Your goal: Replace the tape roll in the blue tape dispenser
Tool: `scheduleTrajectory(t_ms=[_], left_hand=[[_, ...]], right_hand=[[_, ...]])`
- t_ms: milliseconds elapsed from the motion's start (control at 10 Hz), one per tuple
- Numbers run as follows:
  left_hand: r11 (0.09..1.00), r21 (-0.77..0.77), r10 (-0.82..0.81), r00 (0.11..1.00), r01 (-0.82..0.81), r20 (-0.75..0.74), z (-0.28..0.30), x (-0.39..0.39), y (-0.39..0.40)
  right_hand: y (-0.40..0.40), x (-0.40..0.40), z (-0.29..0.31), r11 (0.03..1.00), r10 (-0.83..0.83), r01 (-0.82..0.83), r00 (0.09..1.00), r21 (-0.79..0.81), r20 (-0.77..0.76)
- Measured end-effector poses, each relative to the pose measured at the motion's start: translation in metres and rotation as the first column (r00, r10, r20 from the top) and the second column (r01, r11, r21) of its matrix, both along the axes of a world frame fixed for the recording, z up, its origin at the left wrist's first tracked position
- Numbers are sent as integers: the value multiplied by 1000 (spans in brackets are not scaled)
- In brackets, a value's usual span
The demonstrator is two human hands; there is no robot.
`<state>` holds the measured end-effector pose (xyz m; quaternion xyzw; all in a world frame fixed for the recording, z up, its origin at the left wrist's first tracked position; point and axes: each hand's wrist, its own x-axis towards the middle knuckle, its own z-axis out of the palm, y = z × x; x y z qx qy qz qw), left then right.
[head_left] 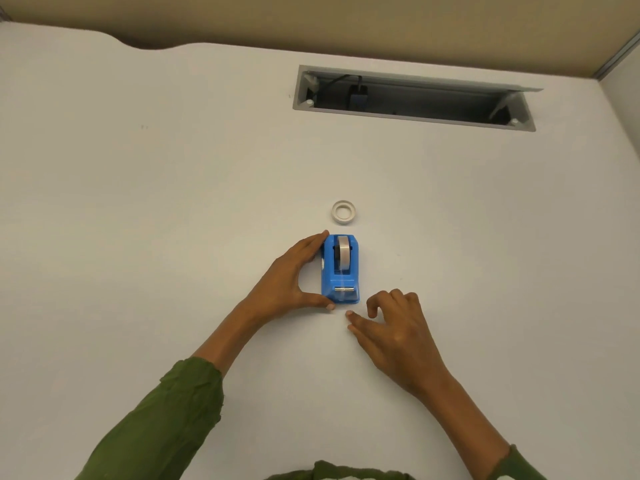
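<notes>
A person's left hand [289, 277] braces a blue tape dispenser [340, 270] on a white counter [173, 202], seen from above by a head-worn camera. The fingers [313, 242] reach along the dispenser's far left corner while the thumb presses at its near left corner, so the hand clasps the left side; most of that side is hidden behind the hand. A tape roll [343, 252] sits upright in the dispenser's cradle, only its upper arc visible, and a clear strip appears to run down from it to the metal cutter [343, 289] at the near end, though the strip is faint and hard to make out. The right hand [394, 329] hovers or rests just beside the dispenser's near right corner, holding nothing, its index finger and thumb extended toward the left thumb and the other fingers loosely curled (whether it touches the counter cannot be told). A second, thinner white tape ring [343, 212] lies flat on the counter just beyond the dispenser, apart from it. Both forearms emerge from green sleeves [166, 414], cut off by the bottom edge. Farther back, a grey recessed cable tray [412, 98] is set into the counter with its flap raised; inside, a dark plug and cable [356, 93] sit at the left end, the rest in shadow. A tan partition wall [346, 19] runs along the counter's far edge.
</notes>
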<state>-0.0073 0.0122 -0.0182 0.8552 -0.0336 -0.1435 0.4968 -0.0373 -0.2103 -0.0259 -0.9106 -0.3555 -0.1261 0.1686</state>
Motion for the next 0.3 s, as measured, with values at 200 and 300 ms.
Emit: scheduleTrajectory(t_ms=[200,300], left_hand=[[997,-45,-72,991,67,-115,9,4,8],[998,31,-42,993,46,-111,17,6,8]], right_hand=[[-18,5,9,929,-172,231,961,287,-216],[-27,10,26,866,-231,314,941,390,-246]])
